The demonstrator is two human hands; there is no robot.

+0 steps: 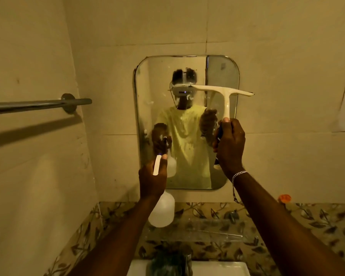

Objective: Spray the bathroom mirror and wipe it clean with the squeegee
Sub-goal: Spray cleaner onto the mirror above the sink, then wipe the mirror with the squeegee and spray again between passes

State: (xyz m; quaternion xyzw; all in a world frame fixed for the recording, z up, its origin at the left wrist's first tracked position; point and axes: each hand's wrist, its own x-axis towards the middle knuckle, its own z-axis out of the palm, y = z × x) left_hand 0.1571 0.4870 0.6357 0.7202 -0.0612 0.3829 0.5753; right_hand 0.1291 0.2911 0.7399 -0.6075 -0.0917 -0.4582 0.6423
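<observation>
- Right hand [230, 145] grips the squeegee [225, 93]; press its blade flat on the mirror [153, 92], pull straight down.
- Left hand [152, 179], holding the spray bottle [162, 211], should stay low.

Head view. Both forearms bare, no sleeves reaching the wrists. Left hand [152, 177]: no ring, watch or band visible on the side facing the camera. Right hand [230, 145]: wrist carries a silver-coloured curb-link chain bracelet [238, 174], flat links, bright highlights; a loose length of the chain hangs from it toward 6 o'clock along the forearm. Reflection in the mirror [221, 66]: pale yellow-green short-sleeved shirt [184, 136], plain front, no print legible. Head-worn camera unit [182, 90], white-grey housing, small blue-violet light at its centre, thin cable dropping at its 8 o'clock side.
</observation>
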